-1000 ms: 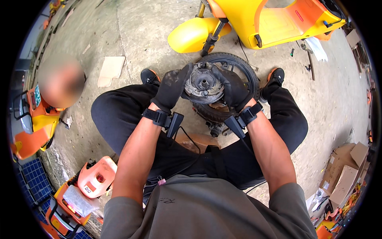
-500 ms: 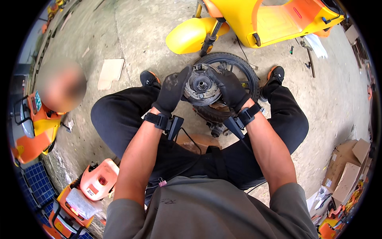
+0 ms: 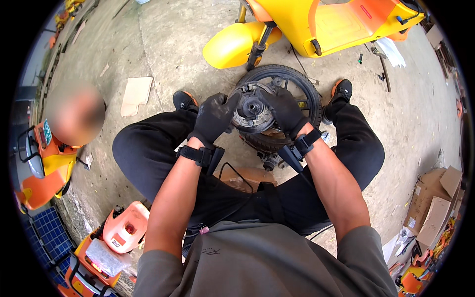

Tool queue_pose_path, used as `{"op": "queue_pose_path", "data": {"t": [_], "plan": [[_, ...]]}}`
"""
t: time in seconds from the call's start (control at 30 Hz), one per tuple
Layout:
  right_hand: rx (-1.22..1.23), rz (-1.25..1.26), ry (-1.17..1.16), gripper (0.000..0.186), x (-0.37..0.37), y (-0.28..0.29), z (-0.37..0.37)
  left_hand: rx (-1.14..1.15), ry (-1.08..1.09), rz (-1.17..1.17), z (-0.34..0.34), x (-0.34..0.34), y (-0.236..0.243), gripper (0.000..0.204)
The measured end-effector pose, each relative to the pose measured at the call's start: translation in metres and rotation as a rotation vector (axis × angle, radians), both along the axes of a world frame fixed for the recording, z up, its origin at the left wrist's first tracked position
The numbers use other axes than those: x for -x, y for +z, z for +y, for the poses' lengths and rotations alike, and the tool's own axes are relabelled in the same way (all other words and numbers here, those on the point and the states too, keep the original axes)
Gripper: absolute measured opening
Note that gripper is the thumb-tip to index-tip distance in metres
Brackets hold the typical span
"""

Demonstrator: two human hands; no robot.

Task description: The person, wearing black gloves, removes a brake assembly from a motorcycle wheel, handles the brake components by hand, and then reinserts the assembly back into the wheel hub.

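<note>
Between my knees I hold a round, grey, worn metal brake plate [image 3: 253,113], its central hole and curved brake parts turned up toward me. My left hand [image 3: 213,118], in a black glove, is closed at the plate's left rim, with the fingertips partly hidden. On the opposite rim my right hand [image 3: 289,113], gloved alike, grips with its thumb near the top edge. Beneath the plate a black spoked wheel with its tyre [image 3: 309,89] lies on the floor, partly covered by the plate and my right hand.
A yellow and orange scooter [image 3: 336,29] stands ahead, its front fork [image 3: 260,47] without a wheel. Cardboard [image 3: 136,95] lies on the concrete at left. Opened boxes [image 3: 430,203] are at right. More orange scooter parts [image 3: 127,225] sit at lower left, near a blurred person [image 3: 76,116].
My left hand has turned a little and shifted its hold on the rim. The brake plate is slightly turned and tilted; my right hand stays nearly in place.
</note>
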State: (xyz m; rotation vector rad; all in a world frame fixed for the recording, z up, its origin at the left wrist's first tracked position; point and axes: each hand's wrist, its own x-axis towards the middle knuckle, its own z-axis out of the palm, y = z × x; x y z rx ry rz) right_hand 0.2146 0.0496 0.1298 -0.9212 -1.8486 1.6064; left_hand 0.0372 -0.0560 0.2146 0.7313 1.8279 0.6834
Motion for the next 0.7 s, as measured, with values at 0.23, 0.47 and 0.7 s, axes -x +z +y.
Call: {"op": "queue_pose_path", "data": {"t": [0.23, 0.47, 0.7], "plan": [[0.043, -0.076, 0.012, 0.031, 0.007, 0.022, -0.011, -0.646, -0.462, 0.633, -0.009, 0.009, -0.058, 0.021], [-0.029, -0.172, -0.001, 0.031, 0.007, 0.026, -0.014, -0.448, -0.24, 0.273, -0.011, 0.008, -0.089, 0.028], [-0.047, -0.071, -0.153, 0.035, 0.012, 0.033, -0.021, -0.726, -0.603, 0.691, -0.013, 0.008, -0.073, 0.027]]}}
